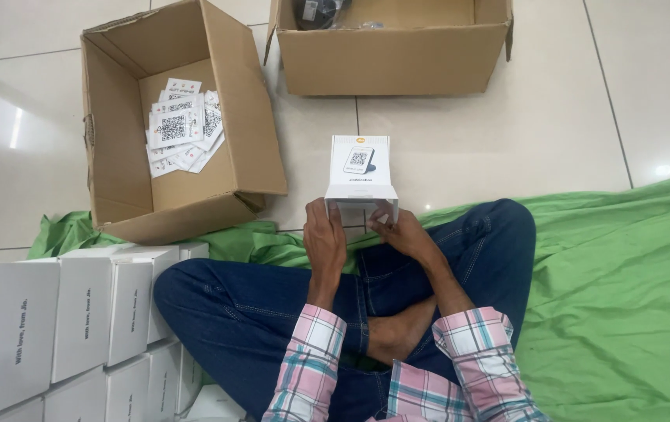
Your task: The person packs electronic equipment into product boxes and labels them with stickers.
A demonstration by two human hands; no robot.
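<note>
Cross-legged on green cloth point(616, 297), left hand point(325, 238) and right hand point(399, 231) both gripping white box point(360, 176), card carton point(178, 125) beside.

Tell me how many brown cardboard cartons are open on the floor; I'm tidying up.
2. One open carton lies at the left, holding printed cards; the other carton stands at the top, cut off by the frame edge.

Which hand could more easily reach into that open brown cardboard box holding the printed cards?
Probably the left hand: the open brown cardboard box with the printed white cards lies on its side. The right hand would cross over. Both grip the small white carton.
</note>
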